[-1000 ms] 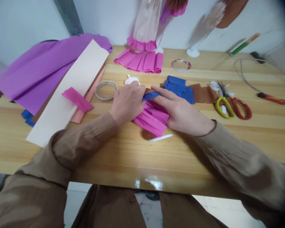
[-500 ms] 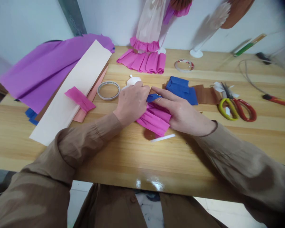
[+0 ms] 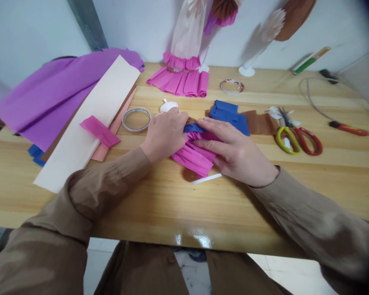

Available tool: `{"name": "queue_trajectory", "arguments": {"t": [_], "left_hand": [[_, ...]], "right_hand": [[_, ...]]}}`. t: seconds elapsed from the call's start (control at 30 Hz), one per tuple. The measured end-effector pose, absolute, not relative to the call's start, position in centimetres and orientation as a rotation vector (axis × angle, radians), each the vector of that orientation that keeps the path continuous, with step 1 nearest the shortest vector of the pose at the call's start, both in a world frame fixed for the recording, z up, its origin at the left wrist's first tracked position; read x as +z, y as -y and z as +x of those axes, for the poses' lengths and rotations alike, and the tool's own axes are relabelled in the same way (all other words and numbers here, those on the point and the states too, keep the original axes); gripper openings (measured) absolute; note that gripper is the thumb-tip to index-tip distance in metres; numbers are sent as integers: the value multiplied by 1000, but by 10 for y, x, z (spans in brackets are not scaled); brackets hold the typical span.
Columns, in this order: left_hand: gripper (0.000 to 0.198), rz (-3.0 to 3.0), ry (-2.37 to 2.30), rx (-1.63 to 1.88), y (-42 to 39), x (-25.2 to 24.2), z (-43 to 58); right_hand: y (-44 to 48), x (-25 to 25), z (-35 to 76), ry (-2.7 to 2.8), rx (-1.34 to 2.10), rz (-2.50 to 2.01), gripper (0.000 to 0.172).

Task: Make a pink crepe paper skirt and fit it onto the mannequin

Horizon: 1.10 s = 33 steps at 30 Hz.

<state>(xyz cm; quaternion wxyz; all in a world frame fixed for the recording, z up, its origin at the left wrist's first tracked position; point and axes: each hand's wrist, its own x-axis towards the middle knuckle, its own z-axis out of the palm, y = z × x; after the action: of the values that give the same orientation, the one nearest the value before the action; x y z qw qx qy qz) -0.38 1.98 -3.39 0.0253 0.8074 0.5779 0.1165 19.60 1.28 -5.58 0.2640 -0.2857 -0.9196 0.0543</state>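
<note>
Gathered pink crepe paper with a blue crepe paper strip along its top lies between my two hands over the table. My left hand is closed on the left end of the gathered edge; its fingertips are hidden. My right hand lies over the right side, thumb and index finger stretched along the blue band and the pink folds, holding the paper. A bit of brown shows behind the blue strip. Just below the pink paper lies a thin white strip.
Behind my left hand are a white bottle-like object and a tape roll. Folded blue paper, brown paper and scissors lie right. Long paper sheets cover the left. Paper dresses stand behind.
The whole view has shifted slightly. My right thumb has slid down off the blue strip onto the pink folds, and the index finger lies along the strip. My left hand keeps its grip.
</note>
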Motion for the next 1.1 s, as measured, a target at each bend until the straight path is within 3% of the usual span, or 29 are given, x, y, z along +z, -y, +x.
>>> {"name": "queue_trajectory", "arguments": {"t": [0.37,0.7,1.1], "left_hand": [[26,2492,-1709,317,-24,-29,-8],[22,2488,-1707,310,-23,-31,-8],[25,2507,-1751,361,-22,-35,-5]], "right_hand": [[-19,-61,193,2396,29,-723,17],[-23,-57,183,2601,-32,-801,37],[-27,-53,180,2687,7,-931,39]]}}
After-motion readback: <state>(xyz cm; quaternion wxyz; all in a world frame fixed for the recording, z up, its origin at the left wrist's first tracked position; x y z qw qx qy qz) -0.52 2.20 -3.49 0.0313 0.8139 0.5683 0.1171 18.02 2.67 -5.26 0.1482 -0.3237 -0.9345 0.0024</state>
